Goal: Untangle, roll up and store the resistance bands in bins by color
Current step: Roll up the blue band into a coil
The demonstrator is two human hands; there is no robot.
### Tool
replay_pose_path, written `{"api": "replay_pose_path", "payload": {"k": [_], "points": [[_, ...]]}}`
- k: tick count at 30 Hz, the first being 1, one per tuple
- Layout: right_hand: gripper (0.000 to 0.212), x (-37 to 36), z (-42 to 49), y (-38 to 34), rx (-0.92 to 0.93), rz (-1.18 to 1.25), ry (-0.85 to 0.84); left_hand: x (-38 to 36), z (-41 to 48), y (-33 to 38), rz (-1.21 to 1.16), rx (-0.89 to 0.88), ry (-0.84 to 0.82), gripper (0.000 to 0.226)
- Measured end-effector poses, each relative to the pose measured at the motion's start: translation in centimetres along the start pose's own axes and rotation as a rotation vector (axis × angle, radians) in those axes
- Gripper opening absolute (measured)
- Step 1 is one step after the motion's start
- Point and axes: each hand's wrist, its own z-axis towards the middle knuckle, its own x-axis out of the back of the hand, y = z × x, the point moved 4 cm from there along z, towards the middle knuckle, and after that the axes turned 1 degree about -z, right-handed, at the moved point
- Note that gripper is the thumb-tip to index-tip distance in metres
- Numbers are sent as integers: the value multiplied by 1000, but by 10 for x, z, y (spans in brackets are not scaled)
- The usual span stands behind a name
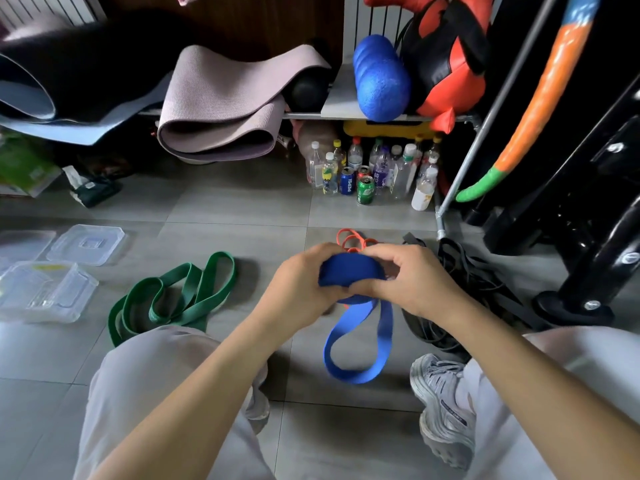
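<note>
rolling the blue band (351,275) | our left hand (300,282) and right hand (412,282) both grip the roll above the floor | loose tail loop (358,344) hangs straight down toward us, so we wind downward | clear bin (45,292) sits far left

My blue band (358,336) looks matt and rubbery; the bins (45,292) are clear glossy plastic on the smooth grey floor tiles (239,206).
</note>
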Motion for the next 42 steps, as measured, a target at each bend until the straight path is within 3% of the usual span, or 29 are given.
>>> {"api": "replay_pose_path", "payload": {"k": [4, 9, 14, 16, 19, 21, 23, 26, 29, 32, 37, 42], "points": [[45, 9, 2, -2, 38, 179, 38, 8, 5, -2, -299, 30, 86, 47], [37, 16, 7, 5, 22, 307, 107, 16, 7, -5, -766, 79, 142, 48], [36, 12, 6, 7, 37, 396, 109, 10, 3, -5, -889, 163, 81, 41], [37, 13, 5, 9, 37, 378, 96, 7, 2, -6, -763, 191, 37, 40], [28, 8, 3, 9, 32, 261, 65, 11, 1, -7, -136, 132, 42, 60], [29, -1, 1, 12, 7, 121, 15, 11, -3, -3, 194, -10, 55, 76], [32, -8, -1, 15, -2, 1, -44, 2, -8, -2, 334, -121, 1, 71], [26, -12, -3, 14, 28, -129, -78, -10, -11, -3, 369, -104, -88, 54], [23, -8, -3, 10, 9, -73, -55, -6, -8, -3, 255, -59, -53, 45], [34, -2, -1, 4, 2, 101, -10, 1, -5, -5, 11, 28, 29, 38], [48, 6, 3, 2, 35, 304, 24, 11, -1, -4, -324, 52, 108, 46], [36, 12, 5, 2, 18, 496, 44, 16, -3, -4, -874, 86, 103, 40]]}}
